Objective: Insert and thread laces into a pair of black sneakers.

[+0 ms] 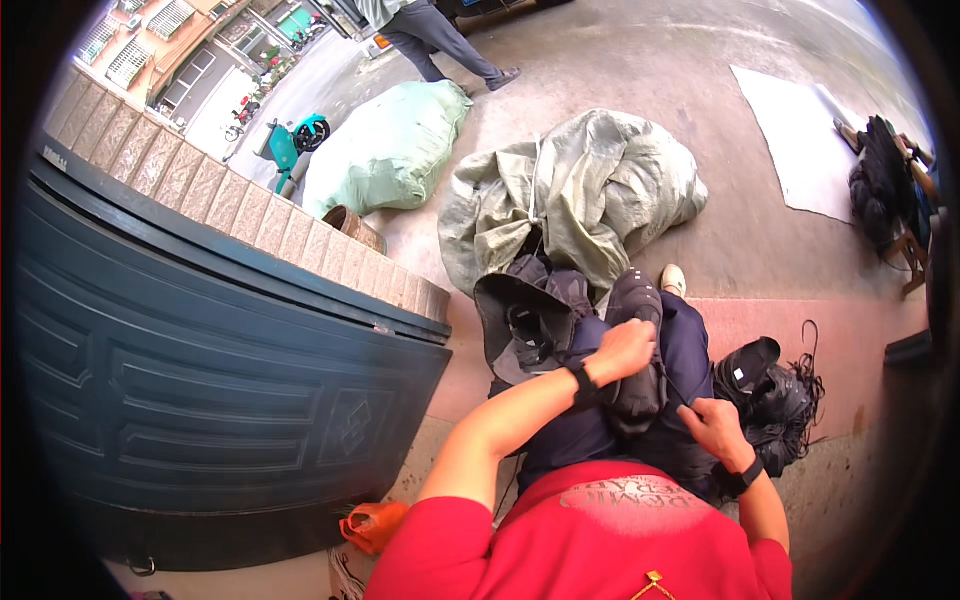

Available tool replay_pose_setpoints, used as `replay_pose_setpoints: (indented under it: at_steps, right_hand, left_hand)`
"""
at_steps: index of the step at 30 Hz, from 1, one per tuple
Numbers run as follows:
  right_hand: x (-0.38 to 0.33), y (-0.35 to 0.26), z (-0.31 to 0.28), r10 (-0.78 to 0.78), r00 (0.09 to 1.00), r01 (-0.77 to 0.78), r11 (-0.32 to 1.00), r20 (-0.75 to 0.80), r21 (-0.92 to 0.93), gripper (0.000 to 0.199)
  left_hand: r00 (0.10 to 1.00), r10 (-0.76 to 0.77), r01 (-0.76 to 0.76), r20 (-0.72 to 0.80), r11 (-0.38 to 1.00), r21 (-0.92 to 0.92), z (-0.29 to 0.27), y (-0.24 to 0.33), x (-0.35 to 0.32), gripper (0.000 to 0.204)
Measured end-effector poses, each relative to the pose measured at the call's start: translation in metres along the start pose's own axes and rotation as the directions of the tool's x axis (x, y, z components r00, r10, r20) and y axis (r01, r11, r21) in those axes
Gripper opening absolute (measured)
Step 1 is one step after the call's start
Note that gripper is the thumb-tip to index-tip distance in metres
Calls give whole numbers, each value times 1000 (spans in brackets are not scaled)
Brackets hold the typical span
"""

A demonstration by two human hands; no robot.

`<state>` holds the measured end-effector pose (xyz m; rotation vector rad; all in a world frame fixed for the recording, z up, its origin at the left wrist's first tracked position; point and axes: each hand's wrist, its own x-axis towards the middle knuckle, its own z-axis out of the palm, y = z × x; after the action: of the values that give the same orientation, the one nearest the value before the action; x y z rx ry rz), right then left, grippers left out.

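A dark shoe upper (634, 398) with a row of pale eyelet dots lies lengthwise across my lap. My left hand (622, 352) is closed on it near its middle; the exact grip of the fingertips is partly hidden. To the right, my right hand (715, 428) pinches a thin black shoelace (672, 387), which runs taut from the shoe upper. Beside my left leg is an open black bag (495, 340) with dark pieces in it. A pile of black shoe uppers with loose laces (775, 400) rests by my right leg.
A large grey-green sack (590, 190) lies ahead, with a pale green sack (400, 145) behind it to the left. A blue metal door (230, 370) stands at my left, an orange plastic bag (373, 527) by its foot. Another person (430, 40) stands far ahead.
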<state>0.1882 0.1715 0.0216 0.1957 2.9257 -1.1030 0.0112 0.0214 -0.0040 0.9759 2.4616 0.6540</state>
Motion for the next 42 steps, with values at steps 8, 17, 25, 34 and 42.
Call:
replay_pose_setpoints:
  at_steps: [8, 17, 25, 34, 42]
  right_hand:
    - [39, -12, -3, 116, 922, -65, 987, -370, 148, 27]
    - [59, -39, 66, -50, 989, 54, 998, -137, 20, 19]
    - [82, -42, 91, -84, 996, 71, 963, -40, -259, 16]
    - [100, -55, 79, -115, 971, 201, 863, 207, -463, 11]
    - [112, -38, 11, 208, 679, -731, 275, 704, 625, 19]
  left_hand:
    - [975, 211, -189, -71, 953, 236, -12, -48, -35, 20]
    - [938, 220, -204, -269, 975, 89, 29, -55, -41, 6]
    - [967, 84, -90, -239, 996, -15, 31, -57, -49, 7]
    - [953, 96, -95, -289, 995, 17, 17, -54, -44, 8]
    - [914, -102, 48, -392, 988, -146, -8, -67, -31, 14]
